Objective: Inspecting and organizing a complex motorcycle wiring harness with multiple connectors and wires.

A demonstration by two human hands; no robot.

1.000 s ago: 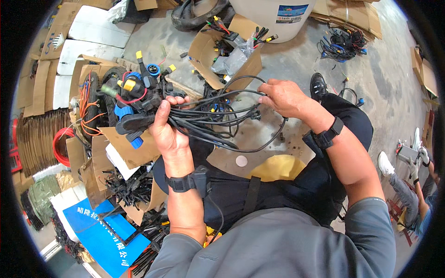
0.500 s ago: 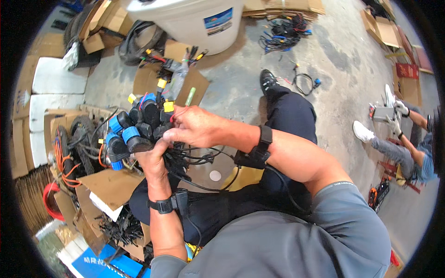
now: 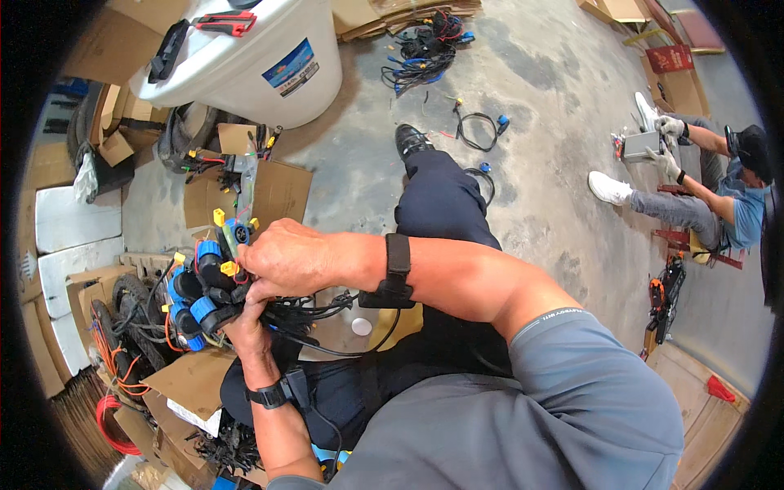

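Observation:
My left hand (image 3: 247, 328) is wrapped from below around a bundle of black cables with blue-collared round connectors (image 3: 204, 310). Several small yellow plugs stick out among them. My right hand (image 3: 286, 257) is closed at the upper side of the bundle, its fingertips at a round connector with a blue rim (image 3: 240, 233). The right thumb lies close to the left hand. Behind my hands, the black cables (image 3: 306, 312) trail rightward over my lap. My right hand hides part of the connectors.
A cardboard box (image 3: 192, 380) stands beside my left arm, near old tires (image 3: 135, 306). Ahead are a white tub (image 3: 245, 73) with a red utility knife (image 3: 224, 23) on it, and a cable pile (image 3: 425, 57) on the floor. A co-worker (image 3: 735, 196) sits at the right.
The view has swung, bringing the tub's top and the knife into sight. My right hand has turned more over the bundle, and a blue-rimmed connector face now shows at its fingertips.

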